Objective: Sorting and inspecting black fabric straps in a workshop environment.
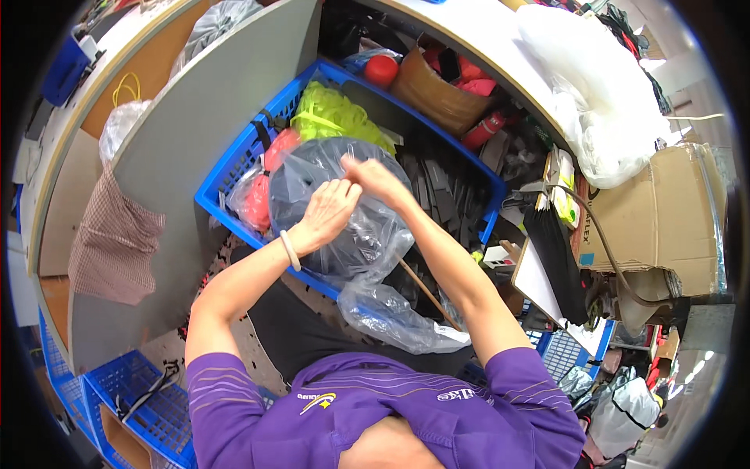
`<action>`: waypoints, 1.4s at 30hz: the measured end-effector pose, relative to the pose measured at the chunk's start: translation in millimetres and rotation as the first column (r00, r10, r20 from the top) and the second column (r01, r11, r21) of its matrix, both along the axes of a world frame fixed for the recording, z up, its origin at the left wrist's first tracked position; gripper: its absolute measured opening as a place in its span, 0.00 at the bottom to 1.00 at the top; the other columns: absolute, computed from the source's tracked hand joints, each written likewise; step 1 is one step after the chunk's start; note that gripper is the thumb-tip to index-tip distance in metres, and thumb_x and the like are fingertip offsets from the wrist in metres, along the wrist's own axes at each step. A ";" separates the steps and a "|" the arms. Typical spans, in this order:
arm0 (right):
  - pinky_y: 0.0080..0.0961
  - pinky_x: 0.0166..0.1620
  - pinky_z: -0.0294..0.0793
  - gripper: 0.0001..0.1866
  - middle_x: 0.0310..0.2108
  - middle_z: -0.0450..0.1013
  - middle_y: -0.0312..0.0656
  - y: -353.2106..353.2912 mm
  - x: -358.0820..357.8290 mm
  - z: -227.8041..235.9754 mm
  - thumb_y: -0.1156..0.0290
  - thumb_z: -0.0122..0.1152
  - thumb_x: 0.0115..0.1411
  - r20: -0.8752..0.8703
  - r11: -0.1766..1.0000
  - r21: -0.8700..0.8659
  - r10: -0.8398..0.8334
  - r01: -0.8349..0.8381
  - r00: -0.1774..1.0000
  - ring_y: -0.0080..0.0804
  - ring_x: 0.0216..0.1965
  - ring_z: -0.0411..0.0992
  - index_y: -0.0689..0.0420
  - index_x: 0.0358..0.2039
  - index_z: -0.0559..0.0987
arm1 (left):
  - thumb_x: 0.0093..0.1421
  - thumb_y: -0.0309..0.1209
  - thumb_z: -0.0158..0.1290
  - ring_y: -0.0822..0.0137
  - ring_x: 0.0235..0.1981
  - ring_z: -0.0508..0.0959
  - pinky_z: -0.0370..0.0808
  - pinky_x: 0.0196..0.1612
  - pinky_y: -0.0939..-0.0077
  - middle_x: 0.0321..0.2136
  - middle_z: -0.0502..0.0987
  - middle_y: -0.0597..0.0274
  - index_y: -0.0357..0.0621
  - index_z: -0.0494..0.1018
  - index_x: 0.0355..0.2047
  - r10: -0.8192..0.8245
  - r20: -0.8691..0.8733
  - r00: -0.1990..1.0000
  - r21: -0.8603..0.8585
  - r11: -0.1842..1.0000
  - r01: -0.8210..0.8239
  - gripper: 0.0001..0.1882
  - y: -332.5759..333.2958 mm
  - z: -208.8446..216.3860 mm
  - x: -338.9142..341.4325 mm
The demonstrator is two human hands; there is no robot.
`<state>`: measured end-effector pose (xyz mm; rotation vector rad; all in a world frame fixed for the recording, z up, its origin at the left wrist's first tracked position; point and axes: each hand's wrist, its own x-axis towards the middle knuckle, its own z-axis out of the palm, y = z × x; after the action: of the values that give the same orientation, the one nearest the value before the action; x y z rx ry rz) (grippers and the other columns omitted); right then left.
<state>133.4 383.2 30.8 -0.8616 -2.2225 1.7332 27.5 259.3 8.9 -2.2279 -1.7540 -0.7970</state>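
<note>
A large clear plastic bag (344, 246) with something dark inside lies over the front of a blue plastic crate (293, 87). My left hand (330, 209), with a pale bangle at its wrist, has its fingers curled onto the top of the bag. Close beside it, my right hand (375, 178) is closed on the same bag, thumb up. The loose end of the plastic trails toward my lap, beside a thin brown stick (426, 288). Behind the bag the crate holds a bright yellow-green bundle (332, 113), red pieces in clear plastic (254, 199) and several dark strips (441, 191).
A grey panel (191, 133) stands left of the crate, with a checked cloth (117, 234) hanging there. Behind are a cardboard box (437, 90) and a red ball-shaped thing (381, 70). To the right are a large carton (648, 211) and white plastic bags (582, 86). Another blue crate (141, 399) sits lower left.
</note>
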 end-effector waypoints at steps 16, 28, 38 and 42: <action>0.15 0.30 0.65 0.10 0.21 0.73 0.33 14.9 -15.2 -20.4 0.66 0.64 0.52 -0.015 0.870 -0.468 -0.181 0.154 0.983 0.17 0.24 0.67 0.60 0.22 0.81 | 0.47 0.20 0.52 0.53 0.35 0.73 0.75 0.38 0.62 0.32 0.66 0.52 0.38 0.64 0.29 -0.083 0.214 0.973 0.217 0.976 0.036 0.09 22.9 -19.1 -19.0; 0.28 0.36 0.63 0.10 0.22 0.77 0.35 21.5 -3.7 -47.7 0.61 0.64 0.43 -0.150 0.786 0.263 -0.539 0.559 0.829 0.29 0.27 0.70 0.53 0.18 0.82 | 0.50 0.28 0.59 0.57 0.24 0.65 0.61 0.28 0.65 0.19 0.63 0.58 0.43 0.66 0.19 0.147 0.185 0.972 0.173 0.969 -0.179 0.11 -0.7 -1.9 3.0; 0.34 0.41 0.56 0.09 0.21 0.75 0.34 59.7 0.5 -143.0 0.62 0.66 0.39 0.029 0.637 0.714 -0.441 0.290 0.897 0.36 0.34 0.65 0.53 0.16 0.81 | 0.56 0.27 0.52 0.49 0.19 0.69 0.64 0.23 0.61 0.16 0.68 0.49 0.36 0.66 0.19 0.622 0.659 0.423 -0.472 0.780 -0.411 0.12 -95.7 -104.0 66.9; 0.34 0.40 0.61 0.08 0.21 0.75 0.37 62.0 -5.1 -137.8 0.65 0.68 0.39 -0.031 0.673 0.619 -0.493 0.404 0.870 0.36 0.32 0.67 0.55 0.19 0.82 | 0.60 0.32 0.49 0.66 0.15 0.69 0.64 0.20 0.71 0.12 0.69 0.58 0.37 0.70 0.20 0.654 0.701 0.286 -0.582 0.756 -0.301 0.14 -99.7 -110.7 56.4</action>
<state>128.3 445.2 -107.1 -1.2353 -2.1724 0.6696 83.9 159.6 -101.9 -1.1055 -3.0393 -1.7944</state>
